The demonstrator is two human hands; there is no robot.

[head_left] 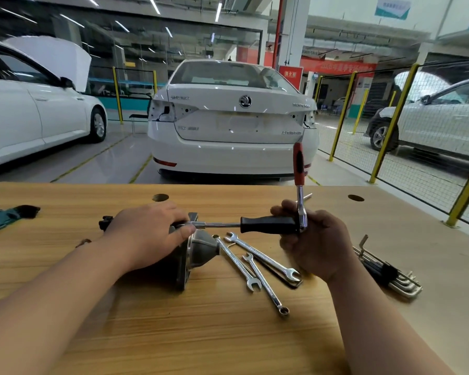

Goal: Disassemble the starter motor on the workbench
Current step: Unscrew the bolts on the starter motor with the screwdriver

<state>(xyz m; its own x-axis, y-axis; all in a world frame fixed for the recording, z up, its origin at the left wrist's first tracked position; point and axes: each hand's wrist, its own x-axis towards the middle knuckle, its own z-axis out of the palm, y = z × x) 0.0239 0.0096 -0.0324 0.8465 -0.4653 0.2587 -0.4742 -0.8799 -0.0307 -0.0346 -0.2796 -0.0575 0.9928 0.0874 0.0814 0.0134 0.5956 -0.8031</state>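
The starter motor (201, 249) is a dull grey cast-metal unit lying on its side on the wooden workbench (228, 334), a little left of centre and close to the near half of the top. Its rounded, cone-shaped nose points right toward the spanners, and a flat mounting flange stands on edge just behind the nose. A small black connector (106, 221) shows past the wrist on the far left; whether it belongs to the motor cannot be told. Most of the body is hidden under the left hand (149, 234), which lies over the top of the motor with its fingers curled down round the upper edge, gripping it. The fingertips sit right beside the socket end of a black-handled driver (268, 225), whose steel shaft runs level from the motor's top out to the right. The right hand (316, 240) is wrapped round the rear end of that handle, well to the right of the motor and raised off the bench. There the head of a ratchet (299, 169) meets the handle, and its red and black grip stands upright above the fist. Three combination spanners (263, 257) lie fanned on the bench between the motor's nose and the right wrist, the nearest touching or almost touching the nose. A bundle of hex keys (390, 274) lies further right, and a white car (233, 117) stands beyond the bench.
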